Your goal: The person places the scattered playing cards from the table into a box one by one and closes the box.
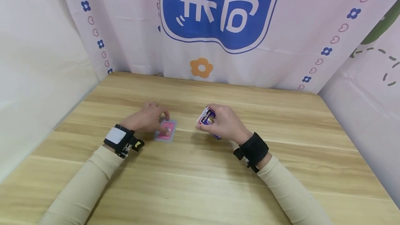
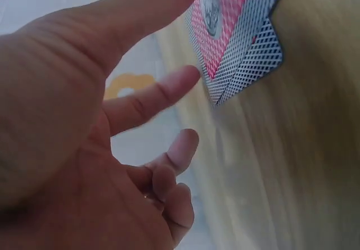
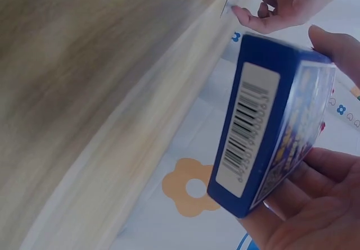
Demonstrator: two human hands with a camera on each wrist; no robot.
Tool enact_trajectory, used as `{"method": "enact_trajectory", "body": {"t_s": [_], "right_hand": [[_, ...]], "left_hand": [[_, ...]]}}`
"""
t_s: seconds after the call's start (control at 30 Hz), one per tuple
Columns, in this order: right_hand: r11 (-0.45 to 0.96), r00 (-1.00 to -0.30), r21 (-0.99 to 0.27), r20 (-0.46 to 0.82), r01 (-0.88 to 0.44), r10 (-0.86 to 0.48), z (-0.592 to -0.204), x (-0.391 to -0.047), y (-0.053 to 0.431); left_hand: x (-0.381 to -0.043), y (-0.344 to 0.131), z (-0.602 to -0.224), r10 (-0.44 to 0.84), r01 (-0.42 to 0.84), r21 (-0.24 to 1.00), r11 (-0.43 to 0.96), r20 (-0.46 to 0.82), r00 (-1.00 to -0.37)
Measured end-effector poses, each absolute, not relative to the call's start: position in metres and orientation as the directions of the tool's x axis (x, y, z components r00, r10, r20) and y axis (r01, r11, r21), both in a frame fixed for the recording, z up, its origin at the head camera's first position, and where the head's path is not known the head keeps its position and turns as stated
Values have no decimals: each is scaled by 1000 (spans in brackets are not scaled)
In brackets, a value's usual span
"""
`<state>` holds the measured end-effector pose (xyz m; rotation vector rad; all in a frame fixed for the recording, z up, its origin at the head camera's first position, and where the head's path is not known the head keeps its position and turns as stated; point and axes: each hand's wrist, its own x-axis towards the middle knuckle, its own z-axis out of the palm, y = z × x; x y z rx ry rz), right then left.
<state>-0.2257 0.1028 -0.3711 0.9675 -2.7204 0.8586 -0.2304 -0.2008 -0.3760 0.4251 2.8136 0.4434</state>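
A small stack of playing cards (image 1: 171, 126) with pink patterned backs lies on the table, its edges slightly fanned in the left wrist view. Over it is my left hand (image 1: 149, 118), the thumb reaching across the backs and the index fingertip right at the far edge. The other fingers hang loosely bent beside the cards. To the right, my right hand (image 1: 226, 122) grips a blue playing-card box (image 1: 208, 116) between thumb and fingers, tilted over the table. In the right wrist view, the narrow end of the box shows a white barcode label (image 3: 247, 129).
The wooden table (image 1: 187, 183) runs back to a white printed cloth (image 1: 137, 41) with a blue emblem and an orange flower. White cloth also hangs along the left and right sides. Both wrists wear black straps with small cameras.
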Motion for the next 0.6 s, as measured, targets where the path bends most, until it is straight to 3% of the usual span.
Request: {"method": "enact_trajectory", "body": {"t_s": [0.17, 0.4, 0.6], "right_hand": [[630, -782, -468, 302, -620, -546, -372, -226, 106], [626, -766, -447, 300, -639, -568, -373, -226, 104], [620, -764, -452, 299, -641, -571, -374, -227, 103]], "left_hand": [[-236, -195, -379, 353, 254, 377, 891, -220, -910], [-235, -185, -377, 474, 321, 467, 824, -259, -841], [-228, -171, -352, 497, 347, 565, 749, -132, -858]]}}
